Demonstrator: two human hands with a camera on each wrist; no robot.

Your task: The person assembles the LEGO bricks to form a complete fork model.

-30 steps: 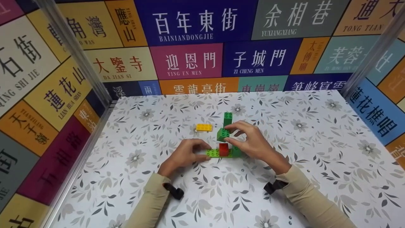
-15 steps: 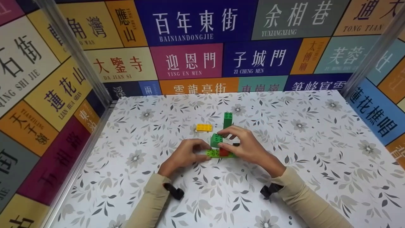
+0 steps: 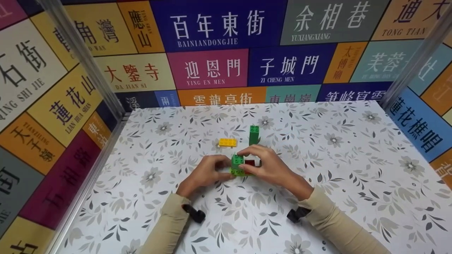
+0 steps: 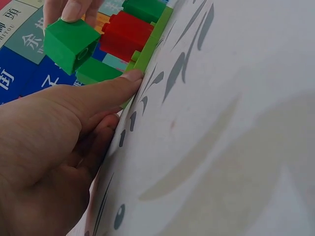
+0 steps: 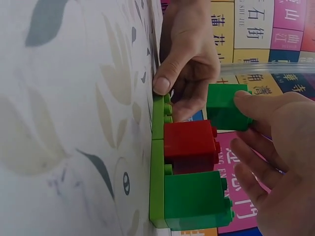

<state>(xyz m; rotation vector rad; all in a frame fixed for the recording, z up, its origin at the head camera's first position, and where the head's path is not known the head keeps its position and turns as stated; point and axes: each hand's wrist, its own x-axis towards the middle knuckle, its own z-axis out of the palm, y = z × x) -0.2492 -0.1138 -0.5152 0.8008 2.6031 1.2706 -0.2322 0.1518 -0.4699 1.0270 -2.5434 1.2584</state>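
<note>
My left hand point(image 3: 204, 173) pinches the left end of a flat light-green building-brick base point(image 5: 157, 118), which lies on the table. A seam across the base shows in the right wrist view. My right hand point(image 3: 272, 165) pinches a green brick point(image 5: 224, 105) between thumb and fingers. That brick hangs above the base's left part, apart from its studs. Midway along the base sits a red brick point(image 5: 189, 147). Another green brick point(image 5: 194, 199) is on its right end; in the head view my right hand hides it.
Behind the base, a yellow flat brick point(image 3: 227, 142) lies on the flower-patterned table point(image 3: 317, 141). To its right stands a tall green brick stack point(image 3: 254, 134). Panels with printed signs point(image 3: 226, 67) rise at the back and sides.
My right hand has carried the green brick left and toward me, from behind the red brick to over the base's left part. My left hand has stayed in place.
</note>
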